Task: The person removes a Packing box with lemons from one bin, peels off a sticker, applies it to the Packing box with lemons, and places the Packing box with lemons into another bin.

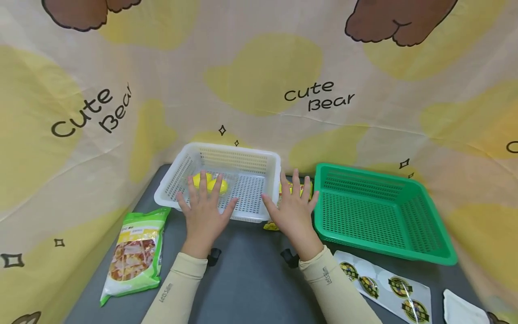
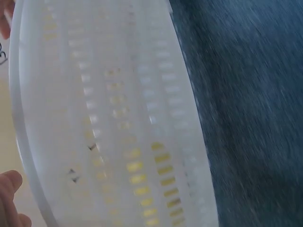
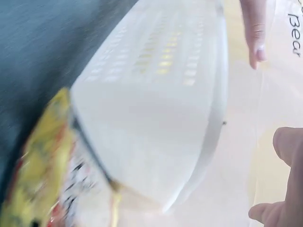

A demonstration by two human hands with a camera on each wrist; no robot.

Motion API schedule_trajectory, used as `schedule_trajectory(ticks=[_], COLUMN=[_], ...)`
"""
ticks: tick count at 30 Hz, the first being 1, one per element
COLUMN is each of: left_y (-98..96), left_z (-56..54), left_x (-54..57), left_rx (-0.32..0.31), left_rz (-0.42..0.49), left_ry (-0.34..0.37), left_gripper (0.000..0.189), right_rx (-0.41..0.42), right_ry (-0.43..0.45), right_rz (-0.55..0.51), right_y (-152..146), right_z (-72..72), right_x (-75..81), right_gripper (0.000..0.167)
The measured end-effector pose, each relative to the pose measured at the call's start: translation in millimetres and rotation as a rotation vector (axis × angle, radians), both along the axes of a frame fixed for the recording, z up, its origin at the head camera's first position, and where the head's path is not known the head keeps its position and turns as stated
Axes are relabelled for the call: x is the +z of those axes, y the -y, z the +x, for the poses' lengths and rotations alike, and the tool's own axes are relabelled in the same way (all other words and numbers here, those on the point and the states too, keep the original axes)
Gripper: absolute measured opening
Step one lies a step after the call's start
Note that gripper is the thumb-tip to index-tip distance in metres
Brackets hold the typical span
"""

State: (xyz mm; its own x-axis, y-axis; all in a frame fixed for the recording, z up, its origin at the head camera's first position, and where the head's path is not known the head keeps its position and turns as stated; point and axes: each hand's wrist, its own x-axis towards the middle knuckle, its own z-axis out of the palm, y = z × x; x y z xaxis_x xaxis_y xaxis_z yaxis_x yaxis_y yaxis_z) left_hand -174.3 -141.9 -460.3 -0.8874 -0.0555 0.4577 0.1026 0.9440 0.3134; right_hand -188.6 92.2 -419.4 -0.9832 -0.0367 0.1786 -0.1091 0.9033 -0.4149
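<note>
Both hands are hovering at the near side of the white perforated basket (image 1: 247, 151), which is standing toward the back of the grey table (image 1: 251, 279). The left hand (image 1: 204, 218) is spreading its fingers wide in front of two lemon-like yellow fruits (image 1: 223, 186) lying inside the basket, and the right hand (image 1: 294, 216) is splaying just as widely by the basket's right end; neither appears to be holding anything. The yellow packet (image 3: 40, 175) is lying beside that end, between the white basket and the green basket (image 1: 360, 216), so the right fingers would do best staying high enough not to be catching its wrapper. If the hands are handling the white basket, gripping both ends evenly and keeping it level should be stopping the fruits from rolling. The green-and-white food bag (image 1: 135, 254) is lying near the left forearm, so moving that elbow carefully seems wise.
</note>
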Motion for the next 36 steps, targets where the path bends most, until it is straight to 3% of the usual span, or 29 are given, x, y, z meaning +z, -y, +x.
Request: schedule_trajectory(ticks=[6, 17, 26, 30, 36], left_y=[15.5, 47.6, 66.8, 71.8, 76.7], left_z=[2.1, 1.4, -0.5, -1.2, -2.3], left_x=[-0.5, -9.0, -7.5, -7.0, -5.7], left_rx=[0.054, 0.123, 0.165, 0.178, 0.167], left_rz=[0.027, 0.044, 0.111, 0.133, 0.166], left_ry=[0.033, 0.075, 0.134, 0.164, 0.233], left_gripper=[0.082, 0.083, 0.084, 0.086, 0.092], right_rx=[0.053, 0.168, 0.190, 0.177, 0.171], right_ry=[0.007, 0.107, 0.181, 0.256, 0.434], right_rz=[-0.001, -0.092, -0.149, -0.199, -0.241], right_y=[34.8, 90.3, 114.7, 125.0, 133.8], right_z=[-12.0, -27.8, -40.7, -50.7, -62.8], right_x=[8.5, -3.9, -9.7, -14.7, -20.4], right_gripper=[0.089, 0.085, 0.079, 0.075, 0.072])
